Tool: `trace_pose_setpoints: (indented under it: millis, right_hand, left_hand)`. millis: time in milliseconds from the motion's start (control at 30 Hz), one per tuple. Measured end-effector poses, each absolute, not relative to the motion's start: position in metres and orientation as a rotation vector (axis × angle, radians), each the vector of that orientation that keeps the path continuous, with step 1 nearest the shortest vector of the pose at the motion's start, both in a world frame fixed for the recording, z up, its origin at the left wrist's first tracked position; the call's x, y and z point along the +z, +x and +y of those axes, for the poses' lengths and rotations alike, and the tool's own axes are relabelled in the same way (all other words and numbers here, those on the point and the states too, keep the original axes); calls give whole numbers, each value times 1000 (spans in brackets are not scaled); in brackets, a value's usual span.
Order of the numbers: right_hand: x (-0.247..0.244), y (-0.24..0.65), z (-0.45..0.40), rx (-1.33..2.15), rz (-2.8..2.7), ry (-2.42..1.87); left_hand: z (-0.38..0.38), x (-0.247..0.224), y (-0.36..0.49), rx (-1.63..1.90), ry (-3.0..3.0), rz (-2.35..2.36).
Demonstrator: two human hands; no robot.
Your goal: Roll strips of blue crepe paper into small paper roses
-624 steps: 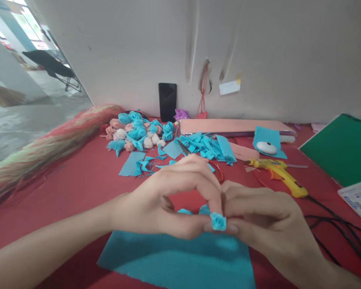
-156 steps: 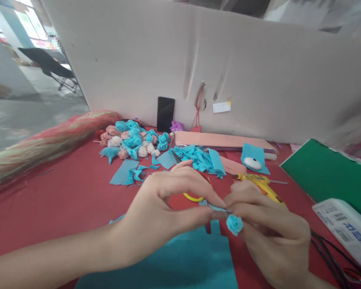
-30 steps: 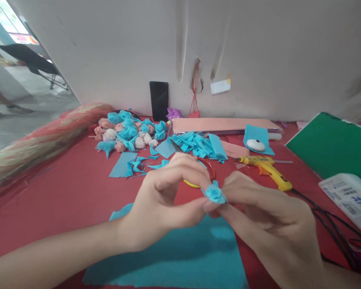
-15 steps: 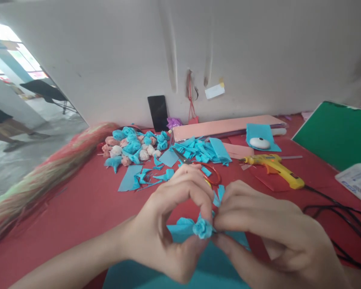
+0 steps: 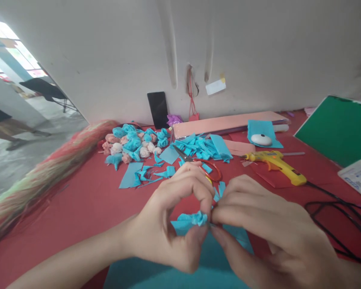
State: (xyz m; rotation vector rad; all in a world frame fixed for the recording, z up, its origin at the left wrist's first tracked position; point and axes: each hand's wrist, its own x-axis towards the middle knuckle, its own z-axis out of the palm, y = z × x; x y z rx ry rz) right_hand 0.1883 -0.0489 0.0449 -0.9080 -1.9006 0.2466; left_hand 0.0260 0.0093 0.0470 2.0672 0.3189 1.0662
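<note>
Red table (image 5: 78, 208), blue sheet (image 5: 212, 269) laid on it. Above the sheet I see left hand (image 5: 159, 228) and right hand (image 5: 267, 224), fingertips pinched. Beyond its left, heaped paper flowers (image 5: 132, 143); beyond its right, yellow glue gun (image 5: 278, 163); straight beyond, scissors (image 5: 186, 157). Over the sheet, small blue flower (image 5: 200, 218), both hands gripping it

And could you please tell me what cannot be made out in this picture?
All in the head view:
Blue flower: its base, covered by the left grip.
Right grip: whatever its fingertips pinch, covered and too small.
Scissors: part of the handles, behind the left grip.
Blue sheet: its near edge, cut off by the bottom edge.
White package: its right end, cut off; its print, too blurred.
</note>
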Motion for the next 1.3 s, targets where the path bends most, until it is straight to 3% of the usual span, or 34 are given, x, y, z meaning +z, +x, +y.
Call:
trace_pose_setpoints:
  millis: [333,833,1067,1300]
  right_hand:
    - [49,187,-43,-154,-1977,-938]
    - [44,193,-42,-196,-2022,-987]
    - [39,194,-39,-488,-2158,-971]
    - [37,196,-38,-527,-2234,-923]
  left_hand:
    - [7,39,27,1115,2065,474]
    - [4,39,26,1006,1969,609]
    - [3,41,27,961,1968,662]
    - [4,40,26,930,2115,596]
